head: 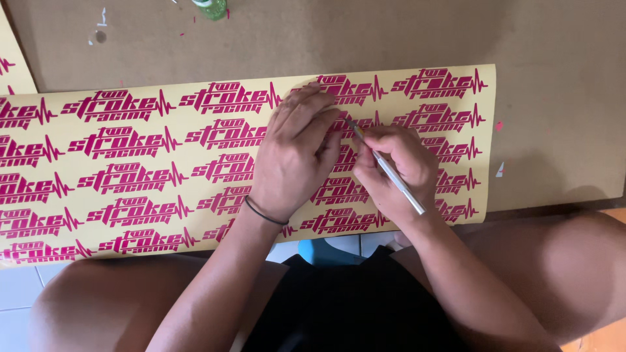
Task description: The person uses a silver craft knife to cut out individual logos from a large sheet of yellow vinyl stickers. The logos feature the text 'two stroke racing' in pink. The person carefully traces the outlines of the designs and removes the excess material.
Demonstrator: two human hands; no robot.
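Pressed flat, fingers spread, the left hand [295, 151] pinned down a pale yellow sticker sheet [130, 163] printed with rows of magenta decals, apparently to keep the backing from shifting under the tool. A thin dark band [264, 213] circled that wrist. Just to its right, the right hand [394, 171] pinched a slim silver craft knife [390, 173] like a pen, its tip meeting a decal beside the left fingertips, an angle suited to fine picking. The sheet lay across a brown work board [561, 98] and overhung the person's lap. A green object [210, 8] sat at the board's far edge.
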